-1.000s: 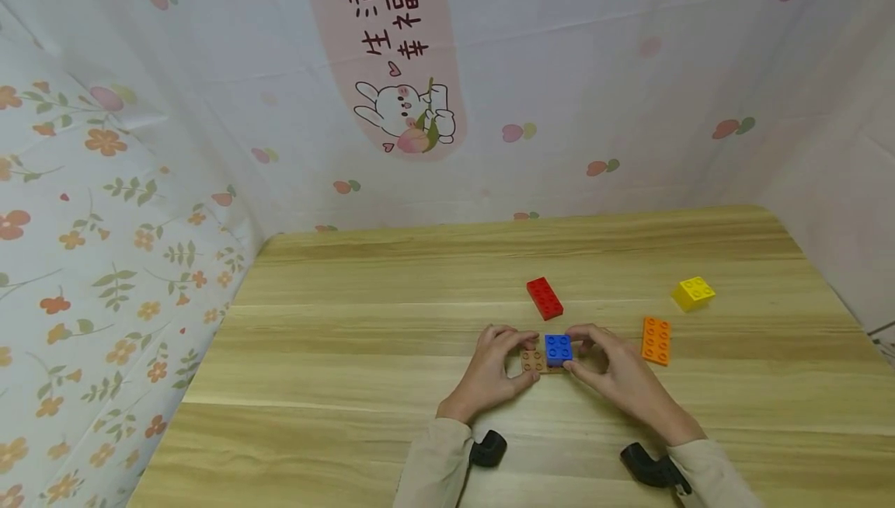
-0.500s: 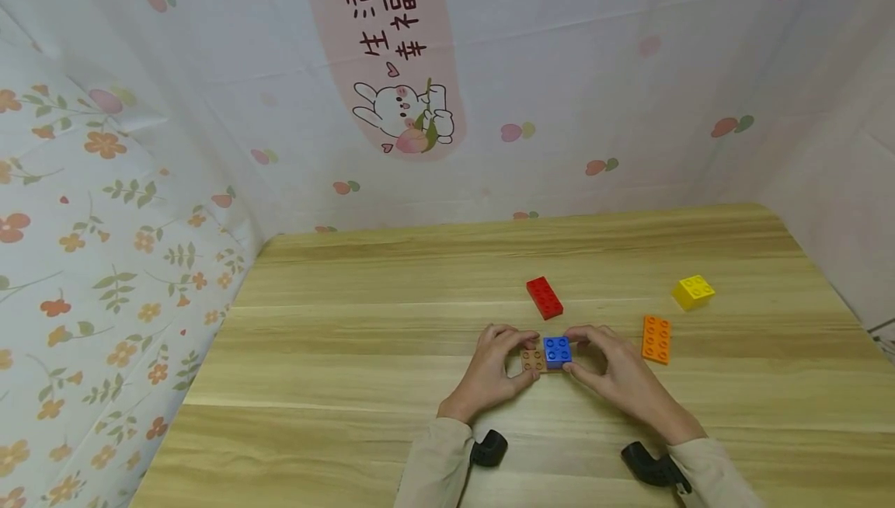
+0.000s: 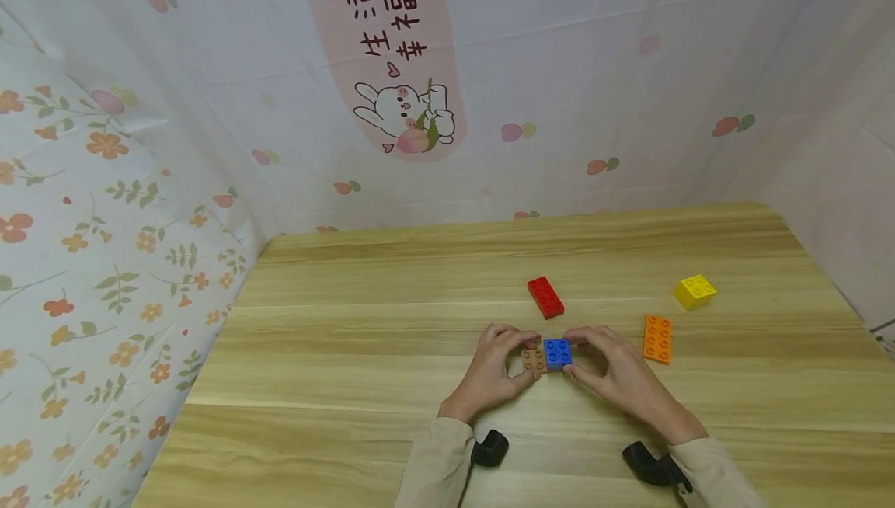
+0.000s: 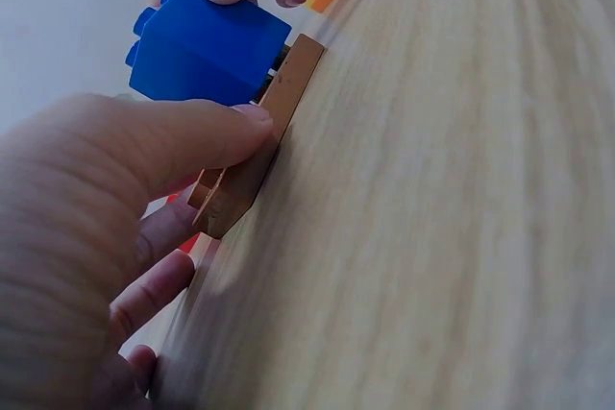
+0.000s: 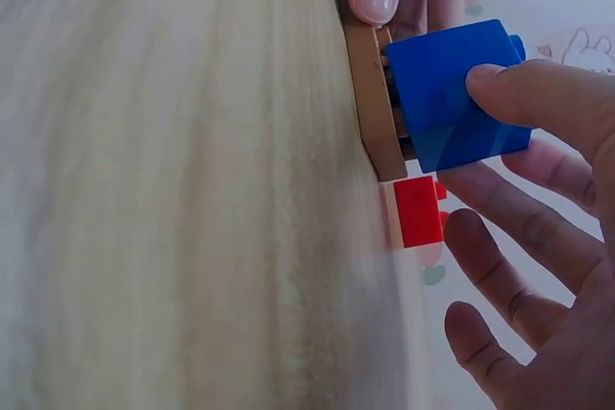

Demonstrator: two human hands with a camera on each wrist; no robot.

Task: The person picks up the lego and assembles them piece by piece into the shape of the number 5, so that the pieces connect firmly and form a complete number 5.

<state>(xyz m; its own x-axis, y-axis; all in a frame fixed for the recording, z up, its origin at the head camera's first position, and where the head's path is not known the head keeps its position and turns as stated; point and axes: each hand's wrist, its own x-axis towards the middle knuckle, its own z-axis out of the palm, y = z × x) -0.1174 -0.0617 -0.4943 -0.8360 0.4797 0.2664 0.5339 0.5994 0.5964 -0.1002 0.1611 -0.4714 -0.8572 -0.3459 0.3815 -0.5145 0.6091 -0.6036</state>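
Observation:
A flat brown toy brick (image 3: 533, 360) lies on the table, and my left hand (image 3: 489, 376) pinches its left end between thumb and fingers. Over its right half is a blue four-stud brick (image 3: 557, 353), which my right hand (image 3: 618, 380) grips from front and back. Both wrist views show a narrow gap with studs between the blue brick (image 5: 452, 98) and the brown brick (image 5: 373, 93). In the left wrist view the thumb (image 4: 216, 136) presses along the brown brick's near side.
Behind the hands lies a red eight-stud brick (image 3: 545, 297). To the right are an orange flat brick (image 3: 656, 339) and a yellow brick (image 3: 694, 291) on the wooden table (image 3: 336, 353). A printed cloth (image 3: 559, 88) hangs beyond the back edge.
My right hand has lowered the blue brick slightly toward the brown brick, a little nearer to me in the head view. The left hand stays in place.

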